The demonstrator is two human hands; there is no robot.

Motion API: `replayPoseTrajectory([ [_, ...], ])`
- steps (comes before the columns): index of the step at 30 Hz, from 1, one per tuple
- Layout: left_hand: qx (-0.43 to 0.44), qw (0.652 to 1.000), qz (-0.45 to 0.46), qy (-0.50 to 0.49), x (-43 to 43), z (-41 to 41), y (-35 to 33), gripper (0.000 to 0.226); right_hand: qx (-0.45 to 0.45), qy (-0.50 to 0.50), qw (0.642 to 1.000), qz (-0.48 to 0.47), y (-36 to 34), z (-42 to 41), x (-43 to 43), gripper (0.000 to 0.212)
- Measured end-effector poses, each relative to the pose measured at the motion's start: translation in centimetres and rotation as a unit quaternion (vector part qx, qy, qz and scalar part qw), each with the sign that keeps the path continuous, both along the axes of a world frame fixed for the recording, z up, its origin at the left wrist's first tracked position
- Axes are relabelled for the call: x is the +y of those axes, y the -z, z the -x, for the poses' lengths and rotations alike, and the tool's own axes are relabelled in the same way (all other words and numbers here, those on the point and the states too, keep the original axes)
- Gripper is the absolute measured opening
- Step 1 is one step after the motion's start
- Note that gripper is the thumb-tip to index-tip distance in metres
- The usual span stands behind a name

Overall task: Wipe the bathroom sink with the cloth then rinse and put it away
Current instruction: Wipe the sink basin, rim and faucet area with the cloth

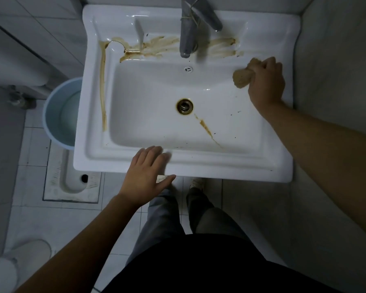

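Note:
A white bathroom sink [230, 166] fills the middle of the head view, smeared with brown streaks along its back ledge, down its left ledge and below the drain [185, 106]. My right hand [265, 83] is at the basin's right edge, shut on a bunched tan cloth [242, 78] that sticks out to the left of the fist. My left hand [146, 174] lies flat with fingers spread on the sink's front rim, holding nothing. A grey metal tap [188, 32] stands at the back centre; no water runs from it.
A light blue bucket [60, 115] stands on the floor against the sink's left side. A squat toilet pan [72, 178] is set in the tiled floor below it. A wall runs close along the sink's right side. My legs and shoes stand under the front rim.

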State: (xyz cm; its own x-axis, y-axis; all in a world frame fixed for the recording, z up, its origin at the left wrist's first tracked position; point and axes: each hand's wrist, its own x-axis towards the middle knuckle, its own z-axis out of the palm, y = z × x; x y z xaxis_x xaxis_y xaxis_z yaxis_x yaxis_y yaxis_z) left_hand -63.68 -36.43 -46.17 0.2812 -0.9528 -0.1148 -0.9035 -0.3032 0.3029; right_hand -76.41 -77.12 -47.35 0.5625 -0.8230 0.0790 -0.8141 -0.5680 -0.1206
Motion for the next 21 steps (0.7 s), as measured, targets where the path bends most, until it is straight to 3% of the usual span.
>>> replayPoseTrajectory([
  [8, 0.000, 1.000, -0.022, -0.002, -0.1, 0.1, -0.2, 0.061, -0.040, 0.020, 0.999, -0.023, -0.6, 2.7, 1.7, 0.034],
  [13, -0.001, 1.000, -0.023, -0.003, 0.0, 0.1, 0.0, 0.062, -0.136, 0.100, 0.986, -0.015, -1.3, 0.1, -1.4, 0.031],
  [16, -0.001, 1.000, -0.029, -0.008, 0.1, 0.1, 0.2, 0.063, -0.143, 0.126, 0.981, -0.033, -0.8, -2.2, -2.2, 0.035],
  [21, -0.005, 0.999, -0.035, -0.007, 0.1, 0.1, 0.4, 0.064, -0.119, 0.032, 0.992, -0.026, 1.2, -5.8, 0.7, 0.035],
])
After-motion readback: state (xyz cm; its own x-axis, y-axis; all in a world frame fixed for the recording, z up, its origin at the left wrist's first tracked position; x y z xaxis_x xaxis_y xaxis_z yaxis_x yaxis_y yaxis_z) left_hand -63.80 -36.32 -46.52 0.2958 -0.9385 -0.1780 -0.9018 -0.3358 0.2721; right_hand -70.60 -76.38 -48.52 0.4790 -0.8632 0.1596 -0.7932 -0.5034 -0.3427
